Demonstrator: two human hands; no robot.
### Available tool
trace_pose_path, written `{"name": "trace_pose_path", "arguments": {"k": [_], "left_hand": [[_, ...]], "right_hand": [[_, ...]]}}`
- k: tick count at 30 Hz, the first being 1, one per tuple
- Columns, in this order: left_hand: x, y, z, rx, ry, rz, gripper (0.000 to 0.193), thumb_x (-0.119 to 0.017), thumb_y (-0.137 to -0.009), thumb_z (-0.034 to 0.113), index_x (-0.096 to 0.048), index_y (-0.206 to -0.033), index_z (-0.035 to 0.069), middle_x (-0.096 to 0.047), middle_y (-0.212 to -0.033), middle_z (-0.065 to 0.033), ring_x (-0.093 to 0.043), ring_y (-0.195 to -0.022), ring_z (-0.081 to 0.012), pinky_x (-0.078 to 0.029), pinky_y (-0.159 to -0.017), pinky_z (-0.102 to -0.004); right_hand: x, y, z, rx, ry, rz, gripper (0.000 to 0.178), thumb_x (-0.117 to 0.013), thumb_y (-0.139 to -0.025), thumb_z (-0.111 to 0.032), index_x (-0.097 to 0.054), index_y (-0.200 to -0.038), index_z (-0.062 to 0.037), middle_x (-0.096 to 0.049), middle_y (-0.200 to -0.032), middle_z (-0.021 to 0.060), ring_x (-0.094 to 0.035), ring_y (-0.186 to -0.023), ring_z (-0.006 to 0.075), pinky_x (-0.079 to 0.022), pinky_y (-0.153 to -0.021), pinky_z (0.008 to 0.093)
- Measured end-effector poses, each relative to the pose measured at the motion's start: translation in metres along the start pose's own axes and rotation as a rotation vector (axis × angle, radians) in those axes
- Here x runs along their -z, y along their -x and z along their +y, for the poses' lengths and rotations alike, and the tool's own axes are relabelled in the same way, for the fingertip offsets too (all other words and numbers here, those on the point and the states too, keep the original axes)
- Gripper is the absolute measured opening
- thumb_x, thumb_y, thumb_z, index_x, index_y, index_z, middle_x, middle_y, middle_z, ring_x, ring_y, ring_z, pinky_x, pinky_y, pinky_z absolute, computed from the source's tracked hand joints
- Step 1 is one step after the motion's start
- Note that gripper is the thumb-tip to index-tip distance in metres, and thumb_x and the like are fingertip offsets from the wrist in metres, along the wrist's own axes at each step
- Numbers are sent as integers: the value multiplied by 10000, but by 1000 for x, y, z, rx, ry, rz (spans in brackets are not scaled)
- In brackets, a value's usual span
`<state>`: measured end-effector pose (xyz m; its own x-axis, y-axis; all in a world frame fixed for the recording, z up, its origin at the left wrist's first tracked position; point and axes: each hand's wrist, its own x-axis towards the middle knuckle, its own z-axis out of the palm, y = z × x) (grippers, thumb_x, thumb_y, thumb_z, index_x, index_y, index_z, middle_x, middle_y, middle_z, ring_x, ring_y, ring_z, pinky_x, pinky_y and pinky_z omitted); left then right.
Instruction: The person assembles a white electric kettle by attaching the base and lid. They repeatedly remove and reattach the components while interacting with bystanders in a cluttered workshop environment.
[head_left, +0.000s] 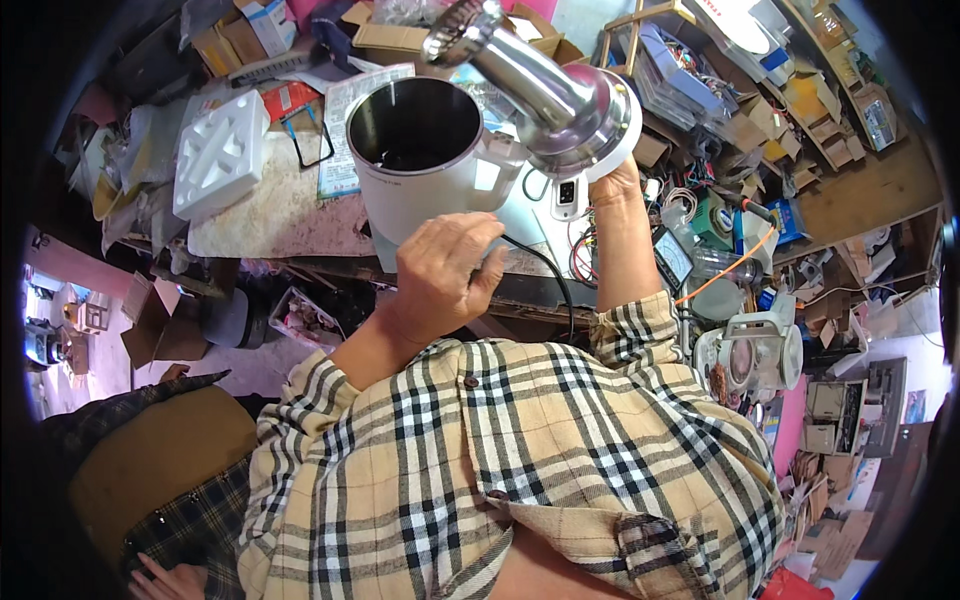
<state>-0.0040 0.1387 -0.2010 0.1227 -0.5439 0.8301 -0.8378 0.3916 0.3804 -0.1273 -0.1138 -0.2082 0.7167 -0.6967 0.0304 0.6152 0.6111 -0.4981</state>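
Observation:
A white jug (405, 195) with a dark steel-lined inside stands on the table in front of me, its handle on the right side. My left hand (445, 270) is just before the jug's near wall, thumb apart from the loosely bent fingers, with nothing seen in it. I cannot tell whether it touches the jug. Raised to the right of the jug, a soymilk maker head (560, 100) is gripped by my right hand (615, 182) under its white rim. Its shiny steel stem tilts up and left, and most of my right fingers are hidden behind it. A black cord (558, 275) hangs near the jug.
White foam packing (220, 155) lies at the left of the worktable (265, 230). A white socket block (568, 198), an analog meter (672, 258) and loose wires are on the right. Cardboard boxes (400, 38) crowd the back. At lower left another person's hand (168, 580) shows.

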Motion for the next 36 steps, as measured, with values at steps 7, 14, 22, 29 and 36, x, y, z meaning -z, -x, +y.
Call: {"name": "trace_pose_path", "arguments": {"k": [7,14,22,29,36], "left_hand": [[-4,1,3,18,26,-79,211,-692,-763,34,-628,-964,19,-670,-930,-118,-658,-807,-279,-525,-703,-358],[-10,0,4,32,1,-140,319,-697,-764,63,-634,-1074,22,-669,-924,-125,-654,-793,-280,-522,-695,-358],[-16,-8,6,76,6,-185,540,-717,-752,103,-559,-1264,30,-647,-836,-135,-631,-713,-271,-512,-660,-358],[-21,-15,9,75,117,-258,648,-723,-754,121,-476,-1343,10,-638,-831,-143,-647,-693,-272,-510,-642,-341],[-17,-19,12,131,212,-147,592,-702,-782,110,-465,-1314,2,-632,-908,-144,-649,-653,-255,-513,-594,-345]], "right_hand": [[10,-1,2,63,-64,-70,459,-661,-851,-172,-556,-1280,-45,-603,-1253,167,-583,-1155,297,-486,-981,495],[11,-2,1,40,-49,-141,411,-645,-864,-150,-572,-1247,-19,-617,-1224,176,-614,-1108,277,-512,-955,470],[-17,-1,10,39,5,-30,347,-622,-879,-107,-589,-1208,0,-643,-1171,165,-643,-1042,269,-536,-914,433],[-33,10,8,32,10,17,288,-615,-889,-89,-603,-1161,5,-678,-1072,158,-674,-947,252,-562,-863,423],[-41,14,9,16,-36,-47,283,-596,-905,-93,-594,-1159,30,-654,-1126,174,-658,-992,266,-558,-873,413]]}}
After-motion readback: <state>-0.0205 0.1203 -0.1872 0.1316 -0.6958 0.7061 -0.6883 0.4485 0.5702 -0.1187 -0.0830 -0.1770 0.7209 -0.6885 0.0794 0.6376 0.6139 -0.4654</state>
